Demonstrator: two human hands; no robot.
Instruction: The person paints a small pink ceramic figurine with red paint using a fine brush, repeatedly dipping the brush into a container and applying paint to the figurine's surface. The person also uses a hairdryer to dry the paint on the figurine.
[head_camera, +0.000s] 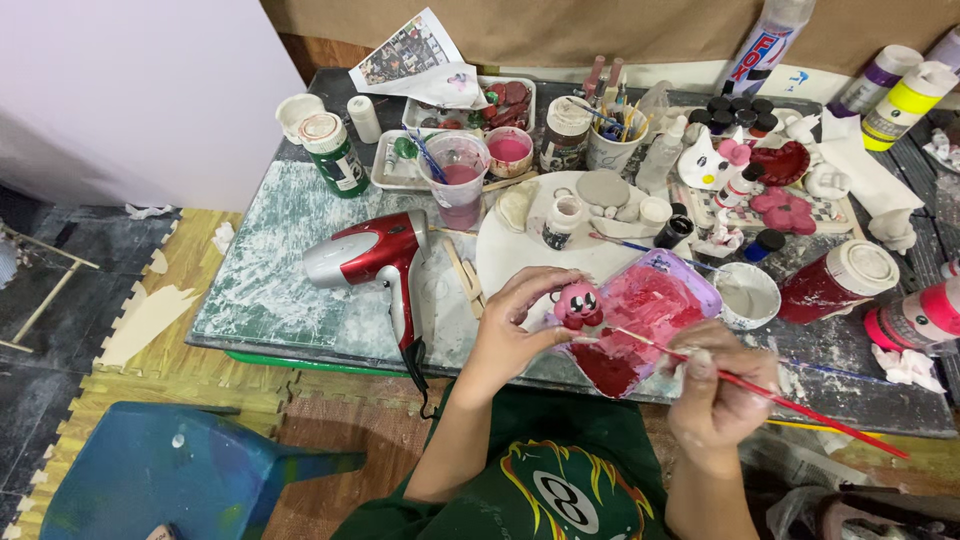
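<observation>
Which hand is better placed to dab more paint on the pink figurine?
Right. The right hand holds the red paintbrush, its tip near the pink figurine, which the left hand grips above the paint tray.

Everything is being placed relative to the white round plate (520, 255). A green paint bottle (335, 153) with a white label is being shown well to its left. A printed sheet (410, 55) with small colour pictures is lying far behind it. A dark jar (565, 133) with a pale label is standing just behind it. A tall white spray can (770, 45) with a blue and red label is leaning far behind to the right. A red jar (835, 282) is lying to its right, and yellow (905, 105) and purple (878, 78) bottles are standing beyond.
</observation>
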